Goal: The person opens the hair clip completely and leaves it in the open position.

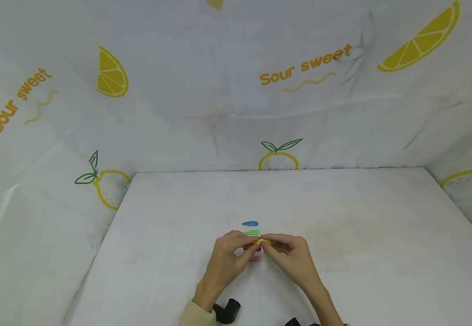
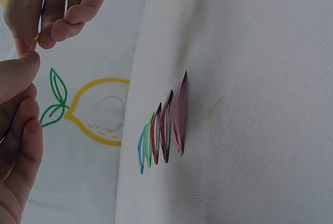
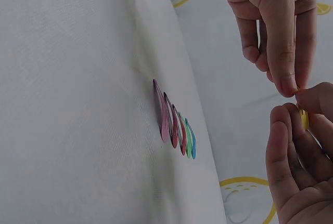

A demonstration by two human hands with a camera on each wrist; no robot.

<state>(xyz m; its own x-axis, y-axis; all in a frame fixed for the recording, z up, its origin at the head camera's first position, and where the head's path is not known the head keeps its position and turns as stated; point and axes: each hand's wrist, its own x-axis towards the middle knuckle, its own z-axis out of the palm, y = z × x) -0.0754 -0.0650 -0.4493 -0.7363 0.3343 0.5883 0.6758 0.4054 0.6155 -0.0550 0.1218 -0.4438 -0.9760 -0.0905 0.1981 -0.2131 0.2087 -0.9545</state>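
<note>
Above the table, both hands meet at a small yellow snap hair clip. My left hand pinches one end of it between thumb and index finger. From the other side, my right hand pinches it with thumb and fingertips. The right wrist view shows the yellow clip's wide end beside the right hand's fingers; the rest is hidden by fingertips. Beneath the hands, a row of hair clips lies on the table: a blue clip, a green clip, two reddish clips, one a red clip, and a pink clip.
The white table has a back edge against a white cloth printed with lemons and lettering. Cloth also hangs along both sides. A black wrist device sits at the left wrist, another device at the right.
</note>
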